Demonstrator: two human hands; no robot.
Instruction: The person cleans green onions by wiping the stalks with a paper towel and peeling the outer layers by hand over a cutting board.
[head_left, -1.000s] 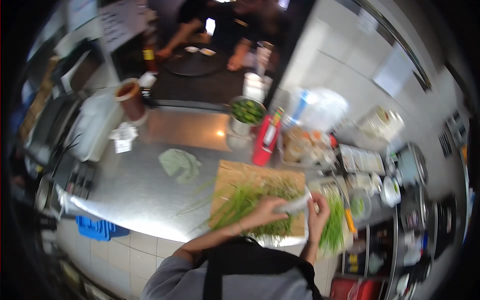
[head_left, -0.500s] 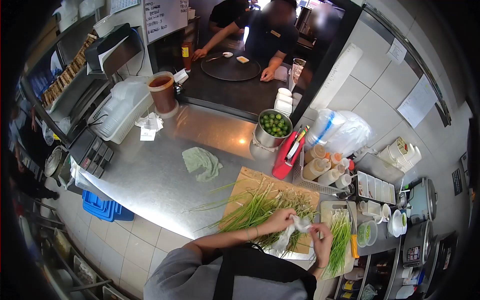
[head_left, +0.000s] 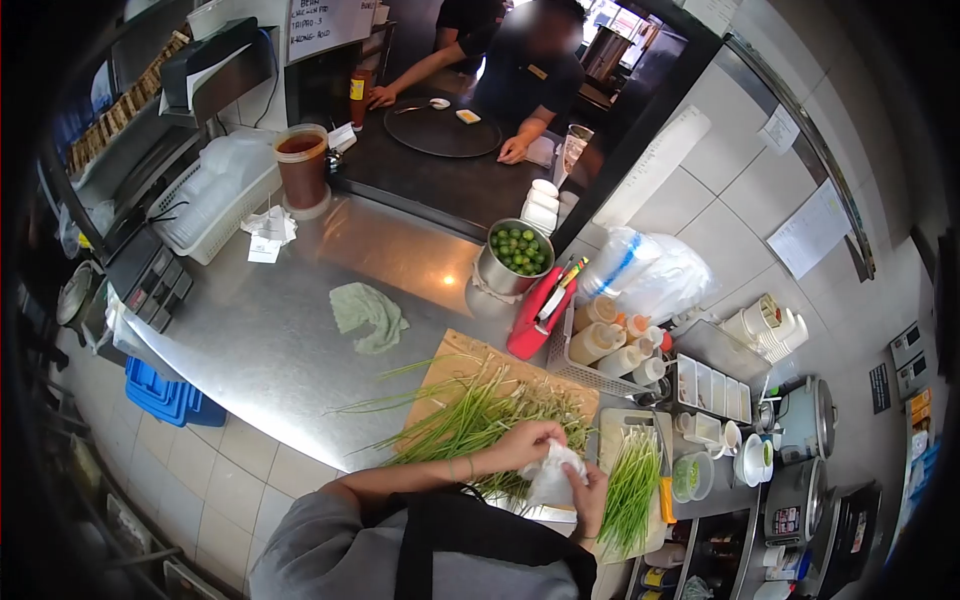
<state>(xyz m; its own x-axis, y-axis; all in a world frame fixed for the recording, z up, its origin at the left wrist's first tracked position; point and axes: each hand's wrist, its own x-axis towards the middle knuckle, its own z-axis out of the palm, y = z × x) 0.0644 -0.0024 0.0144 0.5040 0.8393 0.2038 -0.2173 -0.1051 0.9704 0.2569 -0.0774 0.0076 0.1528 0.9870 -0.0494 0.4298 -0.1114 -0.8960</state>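
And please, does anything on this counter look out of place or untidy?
The green cloth lies crumpled, not folded, on the metal counter, and long green stalks stray untidily past the brown board. I see no spill.

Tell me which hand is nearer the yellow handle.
Right. The right hand is left of the yellow handle, with green stalks between them; the left hand is farther left, beyond the white wad.
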